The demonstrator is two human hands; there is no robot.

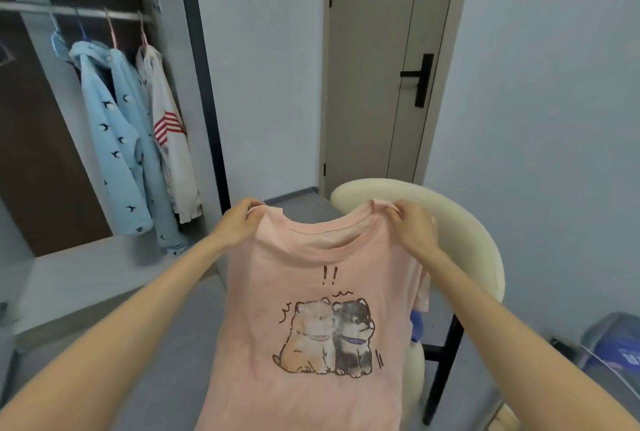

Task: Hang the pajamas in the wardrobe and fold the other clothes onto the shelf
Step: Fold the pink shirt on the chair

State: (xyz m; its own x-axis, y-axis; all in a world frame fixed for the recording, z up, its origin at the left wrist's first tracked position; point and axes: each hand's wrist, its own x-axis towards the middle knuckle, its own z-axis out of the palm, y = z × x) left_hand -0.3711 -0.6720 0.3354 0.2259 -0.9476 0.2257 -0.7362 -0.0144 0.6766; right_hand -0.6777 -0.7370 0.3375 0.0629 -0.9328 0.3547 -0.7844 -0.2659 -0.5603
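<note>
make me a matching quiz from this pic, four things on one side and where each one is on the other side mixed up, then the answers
Things
1 pink t-shirt
2 blue pajamas
3 white striped top
4 chair

Places
a hanging at the right end of the rail
b held up by the left hand and right hand
c behind the pink t-shirt
d hanging on the rail, left of the white striped top

Pairs: 1-b, 2-d, 3-a, 4-c

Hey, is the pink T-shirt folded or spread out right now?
Spread out. The left hand and right hand pinch the pink T-shirt by its shoulders; it hangs flat, whole puppy print showing.
</note>
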